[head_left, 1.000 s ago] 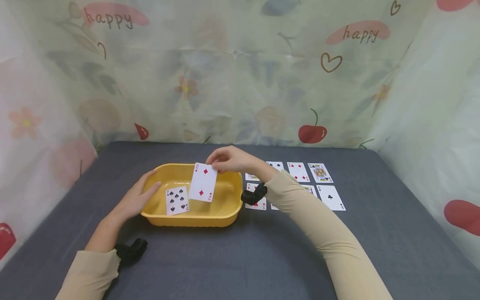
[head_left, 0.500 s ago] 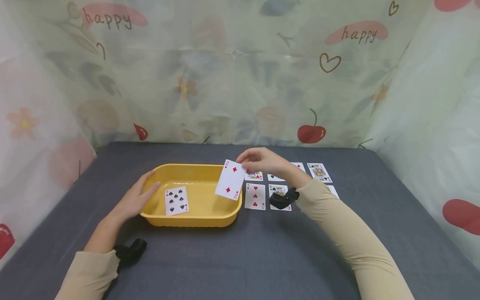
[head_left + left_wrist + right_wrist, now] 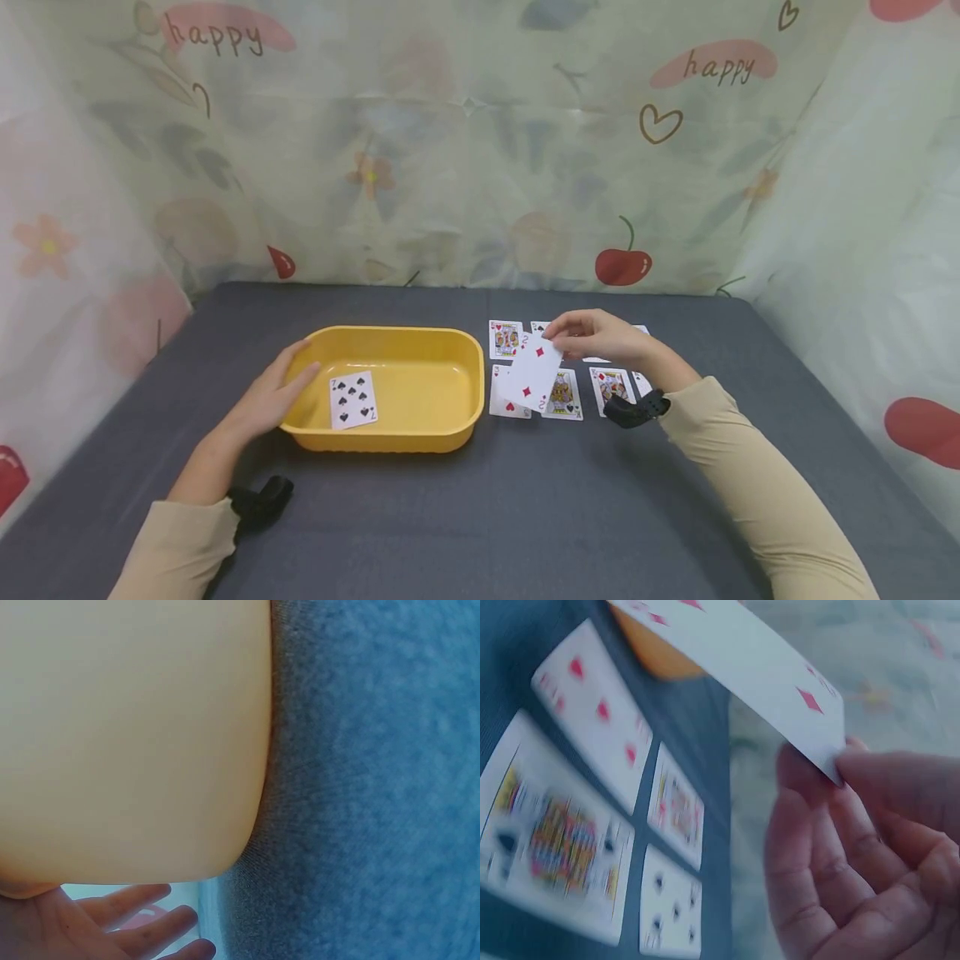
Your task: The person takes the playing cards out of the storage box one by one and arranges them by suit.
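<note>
My right hand (image 3: 600, 335) pinches the two of diamonds (image 3: 534, 371) by its upper right corner, thumb against fingertips. The card hangs face up over the three of hearts (image 3: 510, 408) and partly covers it; the right wrist view shows that card (image 3: 592, 712) beyond the held one. At the left end of a yellow plastic tray (image 3: 390, 442) lies my left hand (image 3: 264, 398), thumb over the rim. In the left wrist view its fingers (image 3: 150, 930) are straight and spread outside the tray wall (image 3: 150, 750). Inside the tray lies a seven of spades (image 3: 352, 400).
Playing cards lie face up in two rows right of the tray. A king of hearts (image 3: 506, 340) is in the back row; a king of spades (image 3: 564, 396) and another king (image 3: 611, 385) are in front. A dark cloth (image 3: 480, 517) covers the table. Printed curtains (image 3: 465, 167) stand behind.
My right hand has carried the two of diamonds rightward from above the tray to above the cards on the table. The left hand has stayed at the tray.
</note>
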`<act>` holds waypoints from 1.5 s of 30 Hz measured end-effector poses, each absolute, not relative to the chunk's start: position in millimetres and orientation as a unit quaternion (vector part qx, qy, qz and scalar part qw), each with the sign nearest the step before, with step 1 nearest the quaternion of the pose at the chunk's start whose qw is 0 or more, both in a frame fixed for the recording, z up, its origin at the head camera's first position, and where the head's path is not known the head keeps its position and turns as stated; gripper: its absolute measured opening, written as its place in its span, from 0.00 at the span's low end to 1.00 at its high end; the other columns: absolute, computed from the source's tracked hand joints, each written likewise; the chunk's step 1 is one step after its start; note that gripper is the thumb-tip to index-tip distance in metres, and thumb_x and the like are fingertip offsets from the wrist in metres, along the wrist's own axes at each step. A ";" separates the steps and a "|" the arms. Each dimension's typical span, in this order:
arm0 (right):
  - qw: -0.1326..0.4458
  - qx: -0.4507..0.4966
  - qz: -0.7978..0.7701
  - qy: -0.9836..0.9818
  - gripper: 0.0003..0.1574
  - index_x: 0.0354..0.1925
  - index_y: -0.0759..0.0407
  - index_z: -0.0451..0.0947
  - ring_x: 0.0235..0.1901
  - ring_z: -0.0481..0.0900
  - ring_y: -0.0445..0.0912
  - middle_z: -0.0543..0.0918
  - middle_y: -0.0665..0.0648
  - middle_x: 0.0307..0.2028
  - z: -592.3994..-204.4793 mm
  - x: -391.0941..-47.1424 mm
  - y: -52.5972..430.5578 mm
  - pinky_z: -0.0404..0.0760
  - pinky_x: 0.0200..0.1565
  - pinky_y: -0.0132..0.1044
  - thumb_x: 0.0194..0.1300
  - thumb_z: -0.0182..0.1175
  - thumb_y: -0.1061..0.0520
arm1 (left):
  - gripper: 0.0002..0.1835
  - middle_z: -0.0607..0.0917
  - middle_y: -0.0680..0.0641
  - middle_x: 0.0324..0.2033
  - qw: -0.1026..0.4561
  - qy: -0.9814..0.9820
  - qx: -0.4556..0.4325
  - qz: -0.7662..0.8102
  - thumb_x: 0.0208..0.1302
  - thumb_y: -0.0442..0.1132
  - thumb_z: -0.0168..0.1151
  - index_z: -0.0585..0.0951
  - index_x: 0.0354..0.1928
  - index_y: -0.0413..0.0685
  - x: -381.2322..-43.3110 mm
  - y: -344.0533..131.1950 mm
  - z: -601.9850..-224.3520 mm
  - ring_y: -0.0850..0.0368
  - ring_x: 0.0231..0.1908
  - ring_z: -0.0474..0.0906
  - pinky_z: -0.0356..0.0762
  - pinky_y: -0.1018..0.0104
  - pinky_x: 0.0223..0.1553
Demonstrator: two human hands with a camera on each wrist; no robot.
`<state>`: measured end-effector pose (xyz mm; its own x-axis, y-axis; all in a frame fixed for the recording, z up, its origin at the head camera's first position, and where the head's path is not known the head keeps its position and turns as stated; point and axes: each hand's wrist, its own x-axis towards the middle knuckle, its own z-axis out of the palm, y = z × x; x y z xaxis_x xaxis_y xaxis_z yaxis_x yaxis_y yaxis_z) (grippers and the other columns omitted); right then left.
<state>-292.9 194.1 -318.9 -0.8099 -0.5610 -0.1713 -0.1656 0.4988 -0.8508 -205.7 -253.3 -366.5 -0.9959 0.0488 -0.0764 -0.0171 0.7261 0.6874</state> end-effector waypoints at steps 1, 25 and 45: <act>0.226 -0.214 -0.445 0.840 0.21 0.54 0.62 0.72 0.39 0.79 0.44 0.80 0.49 0.39 -320.2 -293.2 200.2 0.77 0.50 0.46 0.65 0.57 0.53 | 0.39 0.48 0.29 0.70 0.044 0.928 0.009 0.370 0.71 0.60 0.37 0.43 0.73 0.43 -205.7 -253.4 -366.4 0.30 0.67 0.49 0.51 0.35 0.63; 0.361 -0.216 -0.372 0.827 0.18 0.48 0.70 0.73 0.31 0.75 0.35 0.82 0.44 0.30 -349.6 -284.4 288.6 0.77 0.41 0.32 0.63 0.57 0.59 | 0.39 0.49 0.30 0.70 0.044 0.927 0.001 0.373 0.70 0.60 0.37 0.43 0.73 0.43 -205.7 -253.6 -367.1 0.31 0.67 0.50 0.51 0.35 0.63; 0.381 -0.226 -0.339 0.830 0.17 0.43 0.71 0.78 0.28 0.74 0.31 0.85 0.45 0.29 -358.0 -272.9 292.1 0.76 0.36 0.27 0.58 0.63 0.60 | 0.39 0.49 0.29 0.70 0.035 0.927 0.008 0.374 0.71 0.58 0.38 0.44 0.73 0.42 -203.4 -251.8 -364.9 0.31 0.67 0.50 0.51 0.36 0.63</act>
